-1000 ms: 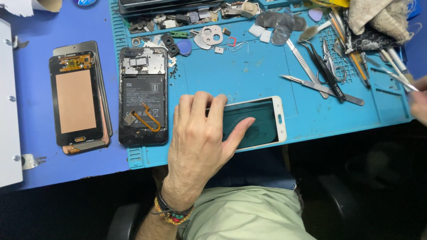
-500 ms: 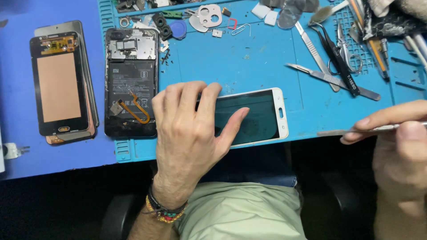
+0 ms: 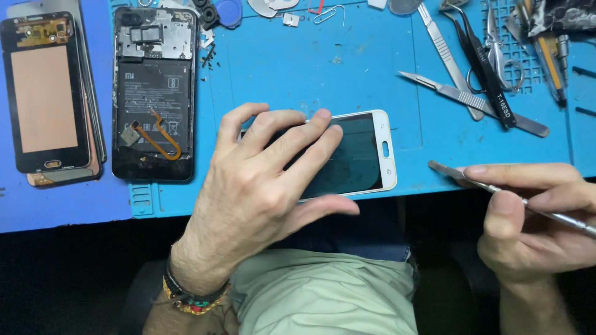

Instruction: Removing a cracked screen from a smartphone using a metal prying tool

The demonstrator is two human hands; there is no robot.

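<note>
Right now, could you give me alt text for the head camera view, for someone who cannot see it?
A person's left hand presses flat on a white-framed phone screen on a blue work mat, while the right hand holds a thin metal scalpel beside it. To the left lie an opened phone and a loose display panel; tweezers lie above.

L hand flat, fingers spread, R hand pinched shut

White-framed dark phone screen at mat edge.
</note>
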